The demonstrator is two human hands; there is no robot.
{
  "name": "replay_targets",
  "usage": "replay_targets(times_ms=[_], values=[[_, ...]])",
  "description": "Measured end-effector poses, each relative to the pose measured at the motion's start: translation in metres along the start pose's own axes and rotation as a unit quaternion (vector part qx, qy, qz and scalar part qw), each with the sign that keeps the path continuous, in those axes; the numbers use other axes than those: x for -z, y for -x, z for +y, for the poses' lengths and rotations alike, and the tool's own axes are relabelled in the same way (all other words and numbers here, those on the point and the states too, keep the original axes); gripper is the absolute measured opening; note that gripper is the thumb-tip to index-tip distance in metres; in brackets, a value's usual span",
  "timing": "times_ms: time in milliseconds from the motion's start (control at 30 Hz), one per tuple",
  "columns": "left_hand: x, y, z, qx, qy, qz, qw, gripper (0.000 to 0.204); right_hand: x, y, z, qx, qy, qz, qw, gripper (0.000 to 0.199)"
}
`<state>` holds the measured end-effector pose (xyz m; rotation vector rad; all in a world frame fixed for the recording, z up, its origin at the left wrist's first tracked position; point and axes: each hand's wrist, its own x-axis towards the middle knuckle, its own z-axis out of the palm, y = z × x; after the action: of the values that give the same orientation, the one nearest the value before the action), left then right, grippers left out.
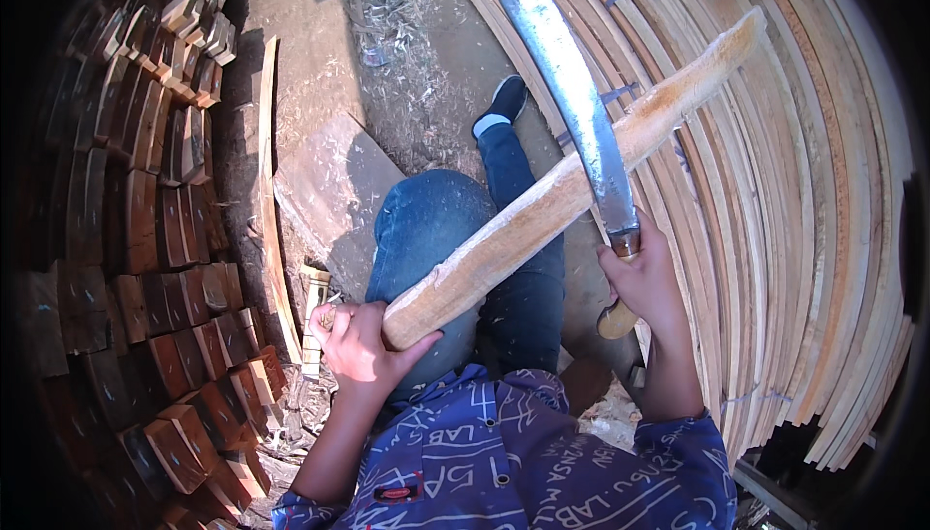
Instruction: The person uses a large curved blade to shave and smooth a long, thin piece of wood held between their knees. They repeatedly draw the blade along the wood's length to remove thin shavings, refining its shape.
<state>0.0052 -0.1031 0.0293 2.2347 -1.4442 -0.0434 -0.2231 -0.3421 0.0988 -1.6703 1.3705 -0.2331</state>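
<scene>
My left hand [358,341] grips the near end of a rough, pale wooden piece [504,239], which slants up to the right across my raised knee. Its far end reaches over the stacked boards. In my right hand [639,273] is a machete [572,75], held by its wooden handle with the fingers closed round it. The broad, shiny blade points up and away and crosses in front of the wooden piece near its middle. Whether blade and wood touch, I cannot tell.
Long thin boards [775,239], bundled with straps, fill the right side. Stacked reddish-brown wood blocks [174,307] rise on the left. A flat slab [334,181] and a narrow wood strip [267,191] lie on the ground, with shavings [392,21] scattered farther off.
</scene>
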Motion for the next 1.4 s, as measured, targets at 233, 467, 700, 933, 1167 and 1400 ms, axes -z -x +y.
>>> replay_targets(times_ms=[233,467,700,933,1167,1400], values=[[0.004,-0.001,-0.003,-0.012,-0.028,-0.024,0.999,0.068,0.017,0.002,0.001,-0.013,-0.019,-0.024,0.999,0.037],[-0.001,0.000,-0.002,-0.010,-0.018,-0.024,0.999,0.066,0.009,0.012,0.024,0.069,0.019,0.060,0.996,0.044],[0.003,-0.003,-0.005,-0.033,-0.026,-0.020,0.999,0.066,0.035,0.004,0.022,-0.060,-0.061,-0.028,0.996,0.051],[0.000,-0.001,-0.004,-0.037,-0.029,-0.010,0.999,0.067,0.018,0.020,0.031,-0.042,-0.070,0.020,0.996,0.056],[0.004,-0.007,0.001,-0.036,-0.027,-0.039,0.998,0.071,0.019,0.015,0.026,-0.053,-0.128,0.006,0.990,0.054],[0.012,-0.002,0.003,-0.015,-0.044,-0.041,0.998,0.070,0.026,0.023,0.034,-0.043,-0.070,-0.045,0.996,0.060]])
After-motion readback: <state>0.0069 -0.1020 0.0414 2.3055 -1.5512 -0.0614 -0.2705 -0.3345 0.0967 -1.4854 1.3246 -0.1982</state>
